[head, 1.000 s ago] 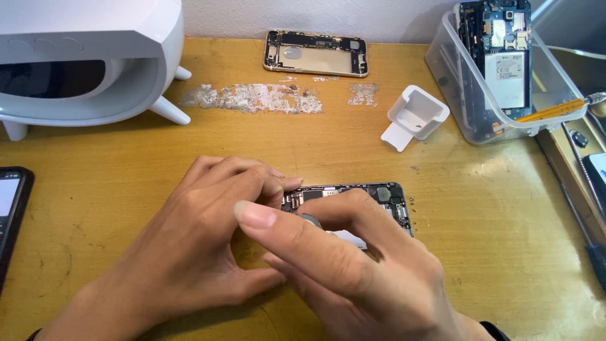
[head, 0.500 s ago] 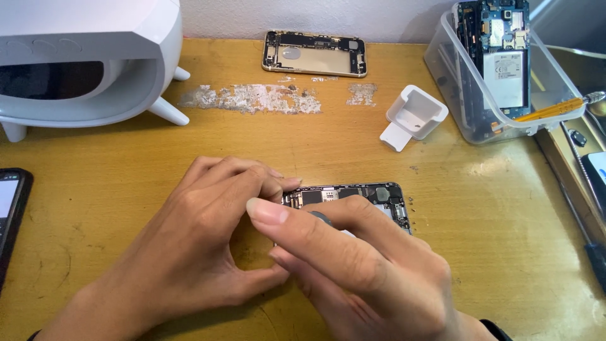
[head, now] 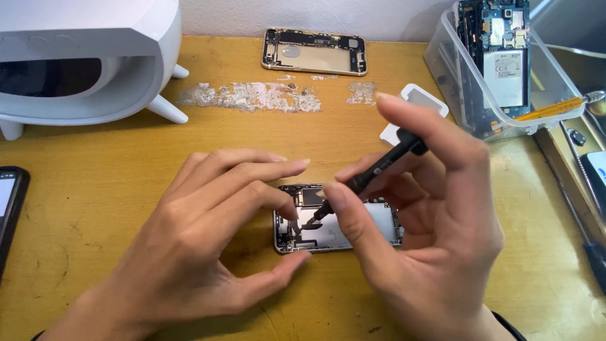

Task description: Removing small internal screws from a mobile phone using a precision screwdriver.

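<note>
An opened phone with its insides showing lies on the wooden table in front of me. My left hand rests on the table and steadies the phone's left end with thumb and fingers. A thin black screwdriver is pinched between the fingers of my right hand, tilted, with its tip down on the phone's inner parts near the left end.
Another opened phone shell lies at the table's back. A clear plastic box with phone parts stands at the back right, a small white holder beside it. A white device on legs fills the back left. A dark phone lies at the left edge.
My right hand has lifted and turned, so the screwdriver now shows tilted with its tip on the phone. My left hand's fingers have spread, uncovering the phone's middle.
</note>
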